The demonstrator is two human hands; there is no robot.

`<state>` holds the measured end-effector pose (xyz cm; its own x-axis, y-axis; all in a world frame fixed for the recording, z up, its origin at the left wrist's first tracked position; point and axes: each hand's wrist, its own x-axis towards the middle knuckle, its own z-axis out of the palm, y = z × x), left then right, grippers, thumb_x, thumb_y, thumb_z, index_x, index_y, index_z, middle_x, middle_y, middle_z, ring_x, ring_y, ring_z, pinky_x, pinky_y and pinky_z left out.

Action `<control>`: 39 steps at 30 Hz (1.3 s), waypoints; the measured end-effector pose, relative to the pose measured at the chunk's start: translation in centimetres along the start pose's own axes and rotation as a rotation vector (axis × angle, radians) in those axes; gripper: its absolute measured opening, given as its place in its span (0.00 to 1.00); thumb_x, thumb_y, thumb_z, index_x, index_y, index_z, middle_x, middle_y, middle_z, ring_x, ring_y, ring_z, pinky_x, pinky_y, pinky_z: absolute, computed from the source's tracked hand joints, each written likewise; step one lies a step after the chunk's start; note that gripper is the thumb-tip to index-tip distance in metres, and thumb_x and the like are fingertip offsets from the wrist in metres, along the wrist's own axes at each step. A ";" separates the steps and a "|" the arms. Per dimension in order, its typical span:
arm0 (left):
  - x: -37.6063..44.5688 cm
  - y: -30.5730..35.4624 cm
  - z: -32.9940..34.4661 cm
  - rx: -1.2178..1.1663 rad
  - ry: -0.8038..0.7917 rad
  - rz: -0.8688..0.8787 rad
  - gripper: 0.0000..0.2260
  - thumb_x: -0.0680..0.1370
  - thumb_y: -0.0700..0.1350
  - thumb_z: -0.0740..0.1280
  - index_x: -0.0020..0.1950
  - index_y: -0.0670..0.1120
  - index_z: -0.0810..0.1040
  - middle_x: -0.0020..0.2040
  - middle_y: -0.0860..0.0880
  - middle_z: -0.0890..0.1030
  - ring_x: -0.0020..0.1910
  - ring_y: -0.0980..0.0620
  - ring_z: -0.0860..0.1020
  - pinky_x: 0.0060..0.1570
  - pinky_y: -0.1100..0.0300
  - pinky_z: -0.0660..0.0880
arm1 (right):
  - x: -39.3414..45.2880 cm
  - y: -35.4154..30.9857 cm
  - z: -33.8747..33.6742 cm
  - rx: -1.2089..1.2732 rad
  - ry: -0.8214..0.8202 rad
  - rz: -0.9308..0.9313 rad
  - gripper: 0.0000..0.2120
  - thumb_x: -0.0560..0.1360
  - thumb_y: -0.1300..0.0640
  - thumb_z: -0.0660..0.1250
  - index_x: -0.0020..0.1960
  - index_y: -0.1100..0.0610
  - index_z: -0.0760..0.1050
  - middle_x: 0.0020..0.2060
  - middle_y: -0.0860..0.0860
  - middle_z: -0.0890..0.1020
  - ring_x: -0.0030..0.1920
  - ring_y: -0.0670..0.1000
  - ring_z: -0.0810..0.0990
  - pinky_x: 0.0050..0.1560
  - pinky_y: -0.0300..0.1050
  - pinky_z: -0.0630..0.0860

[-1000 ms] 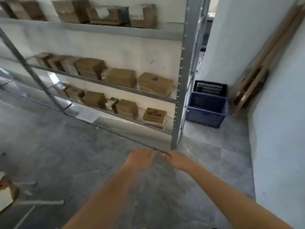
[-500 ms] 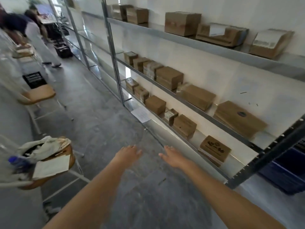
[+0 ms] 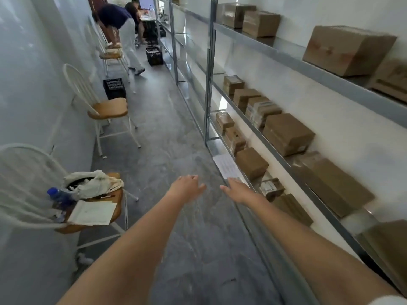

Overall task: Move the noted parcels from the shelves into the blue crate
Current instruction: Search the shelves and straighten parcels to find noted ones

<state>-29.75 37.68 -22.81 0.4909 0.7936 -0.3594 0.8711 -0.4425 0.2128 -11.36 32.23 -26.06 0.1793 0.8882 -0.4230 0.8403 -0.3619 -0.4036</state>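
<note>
Brown cardboard parcels fill the grey metal shelves (image 3: 286,55) along the right wall: a large one (image 3: 286,133) on the middle shelf, a smaller one (image 3: 251,162) on the bottom shelf, another (image 3: 345,49) up top. A white paper sheet (image 3: 226,166) lies on the bottom shelf's front edge. My left hand (image 3: 187,187) and my right hand (image 3: 240,190) stretch forward over the floor, both empty with fingers spread; the right one hovers just before the bottom shelf. The blue crate is out of view.
A chair (image 3: 13,194) at the near left carries a bag, a blue-capped bottle (image 3: 55,194) and a notepad (image 3: 92,213). Another chair (image 3: 108,108) and black crates (image 3: 114,88) stand farther down the left wall. A person (image 3: 123,29) bends over at the aisle's far end.
My view has swung left, from facing the shelf end and blue crate to looking down the aisle. The crate has left the frame. Both hands stay empty and spread.
</note>
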 end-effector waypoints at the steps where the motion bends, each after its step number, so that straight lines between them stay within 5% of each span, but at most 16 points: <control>1: 1.0 -0.3 -0.5 -0.002 0.001 -0.008 0.26 0.82 0.55 0.52 0.75 0.40 0.62 0.75 0.41 0.65 0.73 0.43 0.65 0.72 0.51 0.57 | 1.2 -0.2 -0.6 -0.011 -0.001 -0.017 0.29 0.83 0.44 0.54 0.76 0.63 0.59 0.75 0.61 0.61 0.76 0.58 0.59 0.72 0.49 0.60; 6: 7.0 -2.1 -3.8 0.056 0.011 -0.035 0.26 0.82 0.55 0.54 0.76 0.42 0.61 0.75 0.42 0.65 0.73 0.43 0.64 0.71 0.52 0.58 | 7.9 -1.0 -3.2 -0.066 -0.012 -0.107 0.32 0.83 0.46 0.54 0.80 0.61 0.48 0.79 0.56 0.51 0.79 0.54 0.50 0.76 0.47 0.51; 14: 21.3 -6.6 -7.6 0.080 -0.007 0.005 0.26 0.82 0.56 0.53 0.74 0.40 0.64 0.74 0.42 0.67 0.74 0.45 0.61 0.72 0.52 0.57 | 22.2 -3.4 -7.2 -0.038 -0.041 -0.108 0.34 0.81 0.40 0.54 0.79 0.58 0.52 0.78 0.55 0.56 0.78 0.54 0.54 0.76 0.53 0.56; 23: 37.5 -12.6 -14.5 0.096 -0.033 0.003 0.27 0.83 0.55 0.52 0.77 0.40 0.59 0.77 0.43 0.61 0.78 0.45 0.53 0.75 0.51 0.52 | 37.1 -5.3 -14.0 -0.014 -0.014 -0.053 0.33 0.83 0.42 0.51 0.80 0.60 0.47 0.80 0.55 0.49 0.79 0.54 0.48 0.77 0.50 0.50; 39: 70.3 -10.7 -25.9 0.105 -0.031 0.116 0.28 0.83 0.55 0.52 0.78 0.40 0.56 0.78 0.42 0.58 0.78 0.45 0.50 0.76 0.51 0.49 | 65.0 -0.5 -28.4 0.229 0.077 0.100 0.33 0.83 0.44 0.52 0.80 0.58 0.44 0.80 0.54 0.47 0.79 0.53 0.46 0.76 0.52 0.49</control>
<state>-4.84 109.06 -26.84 0.5867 0.7223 -0.3662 0.8042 -0.5726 0.1590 14.38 98.18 -30.32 0.3012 0.8607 -0.4104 0.6801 -0.4956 -0.5402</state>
